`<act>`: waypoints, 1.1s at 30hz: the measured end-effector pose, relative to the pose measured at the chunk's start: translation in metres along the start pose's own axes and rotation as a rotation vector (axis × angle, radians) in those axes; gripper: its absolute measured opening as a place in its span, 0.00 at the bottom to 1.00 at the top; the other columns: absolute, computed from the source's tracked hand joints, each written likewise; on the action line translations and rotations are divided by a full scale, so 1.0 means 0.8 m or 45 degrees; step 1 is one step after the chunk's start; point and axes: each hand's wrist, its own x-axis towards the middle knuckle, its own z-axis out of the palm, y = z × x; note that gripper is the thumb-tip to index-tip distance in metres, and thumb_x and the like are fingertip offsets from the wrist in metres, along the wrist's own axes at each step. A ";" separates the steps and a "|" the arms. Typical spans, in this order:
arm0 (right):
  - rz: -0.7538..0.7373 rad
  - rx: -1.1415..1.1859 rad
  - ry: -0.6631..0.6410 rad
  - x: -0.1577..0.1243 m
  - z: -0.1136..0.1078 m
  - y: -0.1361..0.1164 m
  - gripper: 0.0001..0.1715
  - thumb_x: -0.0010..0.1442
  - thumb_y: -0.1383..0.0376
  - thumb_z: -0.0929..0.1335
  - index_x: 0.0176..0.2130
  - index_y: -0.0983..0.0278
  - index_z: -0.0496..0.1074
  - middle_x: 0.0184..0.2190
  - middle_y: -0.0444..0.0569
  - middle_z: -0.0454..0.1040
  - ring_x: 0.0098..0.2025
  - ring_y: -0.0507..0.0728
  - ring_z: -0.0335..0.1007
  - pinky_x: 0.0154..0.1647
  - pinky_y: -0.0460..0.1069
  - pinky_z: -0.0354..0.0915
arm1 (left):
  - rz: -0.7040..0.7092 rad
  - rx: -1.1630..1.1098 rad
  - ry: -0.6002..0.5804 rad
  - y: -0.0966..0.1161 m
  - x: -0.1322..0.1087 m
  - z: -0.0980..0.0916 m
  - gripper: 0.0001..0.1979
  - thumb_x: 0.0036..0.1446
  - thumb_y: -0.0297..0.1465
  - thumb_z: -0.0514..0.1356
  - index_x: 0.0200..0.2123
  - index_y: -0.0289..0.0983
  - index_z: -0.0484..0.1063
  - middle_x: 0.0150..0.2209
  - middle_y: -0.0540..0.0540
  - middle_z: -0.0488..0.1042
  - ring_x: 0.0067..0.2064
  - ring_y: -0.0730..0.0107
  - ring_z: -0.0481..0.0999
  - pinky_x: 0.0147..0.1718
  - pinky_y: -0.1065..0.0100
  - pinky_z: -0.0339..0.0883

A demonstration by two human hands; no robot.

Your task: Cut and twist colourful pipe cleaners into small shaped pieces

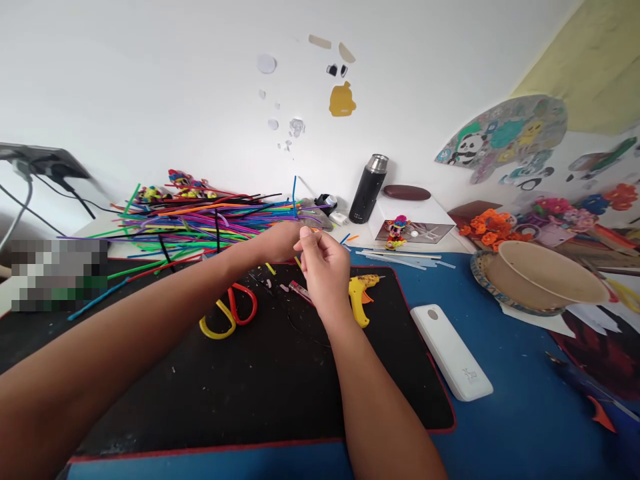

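My left hand (281, 241) and my right hand (324, 267) meet above the far edge of a black mat (250, 387). Both are closed in a pinch on a thin blue pipe cleaner (295, 193) that stands upright from my fingers. Just behind my hands lies a big pile of coloured pipe cleaners (200, 223). On the mat below my hands lie red-and-yellow scissors (231, 312), a yellow glue gun (361, 297) and small cut scraps.
A white power bank (451, 351) lies on the blue table surface at right. A tan bowl (543, 277), orange craft flowers (493, 228), a black flask (367, 189), clear glue sticks (405, 259) and a small figure (397, 231) stand further back. Cables hang at far left.
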 end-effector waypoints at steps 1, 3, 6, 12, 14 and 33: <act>-0.009 -0.003 -0.009 -0.001 0.001 -0.001 0.29 0.66 0.41 0.70 0.28 0.61 0.73 0.17 0.39 0.61 0.20 0.51 0.55 0.23 0.47 0.54 | -0.006 0.021 -0.018 -0.002 -0.005 -0.006 0.07 0.57 0.28 0.57 0.30 0.37 0.75 0.35 0.44 0.81 0.35 0.64 0.77 0.36 0.69 0.67; -0.026 -0.007 -0.017 -0.002 0.002 -0.001 0.28 0.66 0.42 0.70 0.28 0.61 0.73 0.18 0.39 0.62 0.21 0.51 0.56 0.23 0.47 0.54 | -0.025 0.067 -0.044 -0.006 -0.019 -0.019 0.10 0.62 0.31 0.54 0.32 0.37 0.75 0.36 0.44 0.81 0.36 0.64 0.77 0.36 0.68 0.66; -0.020 -0.002 -0.010 -0.002 0.003 -0.001 0.27 0.66 0.42 0.70 0.28 0.60 0.74 0.18 0.40 0.64 0.22 0.52 0.58 0.24 0.47 0.55 | -0.060 0.070 -0.067 -0.008 -0.044 -0.032 0.13 0.65 0.35 0.54 0.37 0.38 0.77 0.37 0.45 0.81 0.37 0.63 0.78 0.36 0.68 0.66; 0.007 -0.046 -0.043 -0.005 0.005 -0.003 0.28 0.67 0.43 0.70 0.27 0.60 0.72 0.18 0.40 0.66 0.22 0.52 0.62 0.24 0.47 0.56 | -0.056 -0.047 -0.220 -0.007 -0.091 -0.019 0.11 0.64 0.35 0.59 0.43 0.43 0.81 0.39 0.47 0.83 0.39 0.62 0.81 0.39 0.68 0.69; -0.007 -0.090 -0.048 -0.006 0.006 -0.002 0.28 0.67 0.43 0.69 0.27 0.60 0.72 0.18 0.40 0.66 0.22 0.53 0.63 0.25 0.47 0.58 | -0.024 -0.067 -0.224 -0.006 -0.099 -0.006 0.09 0.63 0.34 0.61 0.43 0.43 0.81 0.39 0.45 0.83 0.40 0.60 0.81 0.42 0.67 0.71; 0.001 -0.074 -0.058 -0.005 0.004 0.000 0.27 0.67 0.44 0.70 0.28 0.61 0.73 0.18 0.40 0.64 0.21 0.51 0.58 0.24 0.47 0.57 | -0.082 0.066 -0.213 -0.008 -0.062 0.001 0.08 0.64 0.31 0.59 0.40 0.38 0.79 0.35 0.46 0.82 0.33 0.64 0.78 0.33 0.68 0.66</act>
